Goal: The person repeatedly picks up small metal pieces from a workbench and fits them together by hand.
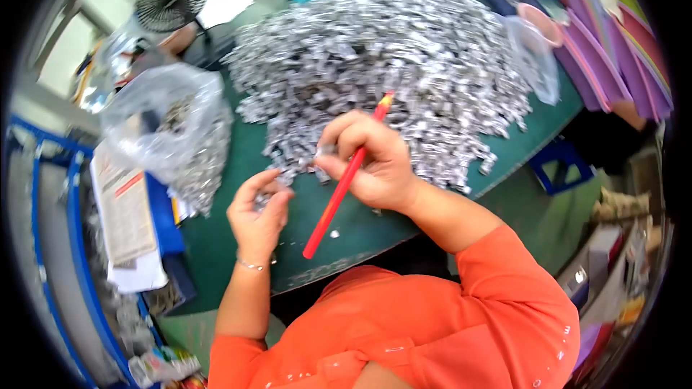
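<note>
Right hand: gripping a red pen aslant, thumb and forefinger pinching a small metal piece too.
Left hand: fingers curled round blurred metal bits, count unclear.
Pile: heaped mid-table, straggling toward the near-right edge.
Danger: crowded right fingers could drop the piece; a sweeping forearm could knock stragglers off that edge.

Head-worn view, facing forward-down (fisheye-wide), near table

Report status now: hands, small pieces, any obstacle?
Right hand: red pencil-like stick, small piece. Left hand: small pieces, blurred. Pile heaped ahead on table. Plastic bag left, not blocking.
</note>
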`<action>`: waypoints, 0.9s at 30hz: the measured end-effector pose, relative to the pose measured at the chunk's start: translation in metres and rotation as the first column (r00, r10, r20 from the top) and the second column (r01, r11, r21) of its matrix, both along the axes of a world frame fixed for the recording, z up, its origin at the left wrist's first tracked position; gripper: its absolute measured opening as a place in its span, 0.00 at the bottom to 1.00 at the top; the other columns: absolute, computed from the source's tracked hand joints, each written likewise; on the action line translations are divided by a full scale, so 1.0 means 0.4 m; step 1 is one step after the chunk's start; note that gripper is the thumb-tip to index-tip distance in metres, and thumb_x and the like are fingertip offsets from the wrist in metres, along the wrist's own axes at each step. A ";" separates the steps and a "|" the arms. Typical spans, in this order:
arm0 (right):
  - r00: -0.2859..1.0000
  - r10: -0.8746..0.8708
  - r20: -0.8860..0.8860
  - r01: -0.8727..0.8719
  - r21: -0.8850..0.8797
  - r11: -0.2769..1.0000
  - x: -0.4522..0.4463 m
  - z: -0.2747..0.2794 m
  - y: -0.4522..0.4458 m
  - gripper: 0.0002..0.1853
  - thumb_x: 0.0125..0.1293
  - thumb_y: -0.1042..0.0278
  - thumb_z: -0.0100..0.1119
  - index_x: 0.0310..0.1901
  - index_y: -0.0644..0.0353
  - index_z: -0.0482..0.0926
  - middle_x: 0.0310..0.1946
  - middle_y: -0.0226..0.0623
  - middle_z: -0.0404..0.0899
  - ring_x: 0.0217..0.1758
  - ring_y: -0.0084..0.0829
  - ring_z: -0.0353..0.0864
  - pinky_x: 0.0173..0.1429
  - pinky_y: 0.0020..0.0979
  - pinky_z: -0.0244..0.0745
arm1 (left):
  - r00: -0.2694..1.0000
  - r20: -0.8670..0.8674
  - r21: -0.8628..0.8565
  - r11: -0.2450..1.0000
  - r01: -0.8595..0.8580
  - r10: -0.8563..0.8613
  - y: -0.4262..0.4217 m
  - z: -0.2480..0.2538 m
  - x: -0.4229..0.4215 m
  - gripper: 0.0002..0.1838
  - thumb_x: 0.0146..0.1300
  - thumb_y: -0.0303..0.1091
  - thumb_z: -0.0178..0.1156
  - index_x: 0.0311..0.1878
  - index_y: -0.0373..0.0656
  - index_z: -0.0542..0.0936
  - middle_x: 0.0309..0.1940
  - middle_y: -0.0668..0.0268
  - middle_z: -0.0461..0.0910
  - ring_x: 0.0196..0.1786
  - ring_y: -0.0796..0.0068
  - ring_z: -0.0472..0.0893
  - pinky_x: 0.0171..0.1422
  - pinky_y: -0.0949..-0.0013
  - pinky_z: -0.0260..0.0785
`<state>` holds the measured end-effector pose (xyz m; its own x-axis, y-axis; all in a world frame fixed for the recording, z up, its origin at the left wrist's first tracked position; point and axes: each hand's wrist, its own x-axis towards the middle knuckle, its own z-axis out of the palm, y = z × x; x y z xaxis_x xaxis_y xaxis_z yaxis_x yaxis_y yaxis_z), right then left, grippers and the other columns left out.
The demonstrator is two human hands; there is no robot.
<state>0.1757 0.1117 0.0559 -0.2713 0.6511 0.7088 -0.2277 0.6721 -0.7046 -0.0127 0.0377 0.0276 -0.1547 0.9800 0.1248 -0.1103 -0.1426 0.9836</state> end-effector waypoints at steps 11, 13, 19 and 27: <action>-0.057 -0.965 0.255 0.902 0.427 0.060 0.705 0.022 0.270 0.09 0.55 0.68 0.63 0.33 0.63 0.76 0.32 0.34 0.78 0.37 0.24 0.75 0.46 0.24 0.68 | 0.772 -0.556 0.064 0.942 -0.329 0.308 0.029 -0.020 -0.053 0.03 0.50 0.25 0.62 0.29 0.37 0.78 0.27 0.63 0.79 0.33 0.72 0.78 0.39 0.74 0.67; 0.324 -0.946 -0.003 0.913 0.264 0.312 0.670 0.006 0.289 0.07 0.56 0.72 0.63 0.30 0.63 0.73 0.33 0.38 0.78 0.38 0.24 0.75 0.45 0.24 0.70 | 0.706 -0.629 0.208 0.946 -0.248 0.324 0.029 -0.021 -0.062 0.04 0.49 0.25 0.62 0.29 0.37 0.78 0.26 0.62 0.78 0.31 0.68 0.78 0.38 0.73 0.68; 0.754 -0.651 -0.093 0.657 0.145 0.740 0.244 0.061 0.169 0.05 0.58 0.80 0.57 0.31 0.63 0.70 0.38 0.45 0.78 0.41 0.26 0.76 0.47 0.23 0.71 | 0.565 -0.814 0.092 0.990 -0.105 0.136 0.016 -0.055 -0.049 0.13 0.42 0.28 0.68 0.32 0.37 0.78 0.27 0.62 0.75 0.29 0.67 0.76 0.34 0.70 0.69; 0.953 -0.009 0.302 0.099 -0.285 0.953 -0.091 -0.056 0.024 0.06 0.56 0.79 0.57 0.34 0.64 0.70 0.27 0.33 0.77 0.31 0.21 0.75 0.34 0.21 0.70 | 0.710 -0.683 0.068 0.983 -0.168 0.169 0.013 -0.036 -0.050 0.10 0.46 0.23 0.64 0.35 0.36 0.79 0.31 0.61 0.79 0.33 0.75 0.78 0.36 0.75 0.69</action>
<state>0.1392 0.1213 0.0336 -0.3962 0.8372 0.3770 0.0508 0.4300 -0.9014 -0.0326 0.0427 0.0134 -0.1897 0.9459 0.2631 0.6179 -0.0932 0.7807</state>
